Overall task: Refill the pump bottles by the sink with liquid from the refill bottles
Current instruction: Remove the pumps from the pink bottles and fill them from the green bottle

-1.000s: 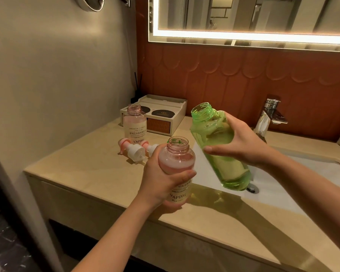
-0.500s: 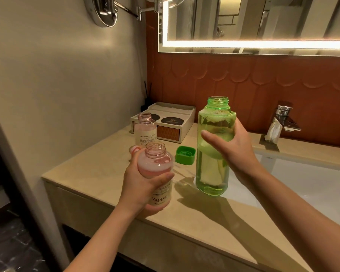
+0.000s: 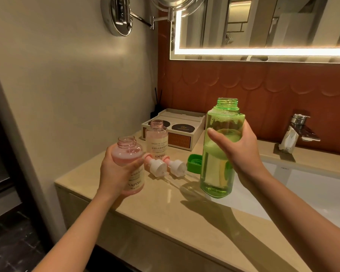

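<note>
My left hand (image 3: 117,173) grips a pink pump bottle (image 3: 129,154), open-necked and upright above the counter's front edge. My right hand (image 3: 238,152) holds a tall green refill bottle (image 3: 218,173), uncapped and upright, near the basin's left rim. A second pink bottle (image 3: 157,141) stands open on the counter behind. Two white-and-pink pump heads (image 3: 155,166) (image 3: 176,167) lie on their sides between the bottles. The green cap (image 3: 194,163) lies just behind the green bottle.
A beige counter (image 3: 165,218) holds a white amenity box (image 3: 185,132) at the back. The white basin (image 3: 312,193) and chrome tap (image 3: 298,128) are to the right. A lit mirror (image 3: 263,26) and a swing-arm mirror (image 3: 122,14) hang above.
The green bottle went from tilted toward the pink bottle's neck to upright and drew away to the right. My left hand moved the pink bottle left. My head view rose.
</note>
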